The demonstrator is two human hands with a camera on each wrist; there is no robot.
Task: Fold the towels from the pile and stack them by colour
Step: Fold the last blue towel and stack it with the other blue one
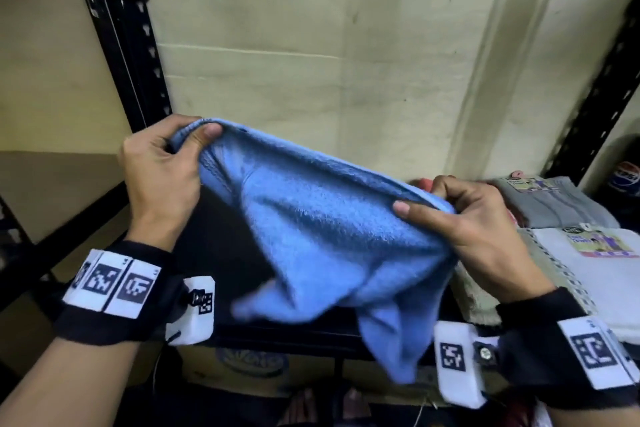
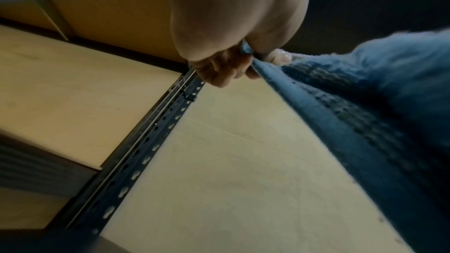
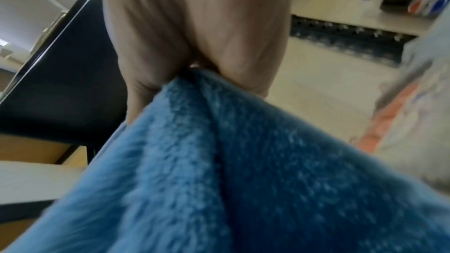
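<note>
Left hand (image 1: 162,163) and right hand (image 1: 471,218) each pinch a top corner of the blue towel (image 1: 329,246); its bunched, uneven drape risks a crooked fold.

left hand (image 1: 162,163) raised, right hand (image 1: 474,218) lower, both pinching

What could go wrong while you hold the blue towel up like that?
The blue towel hangs bunched and crooked between the left hand and right hand, so the fold might come out uneven. Each hand only pinches an edge, so a corner could slip free. Its loose lower end hangs below the shelf edge and might snag there. The swinging cloth could also brush the white towel beside it and muss it.
</note>
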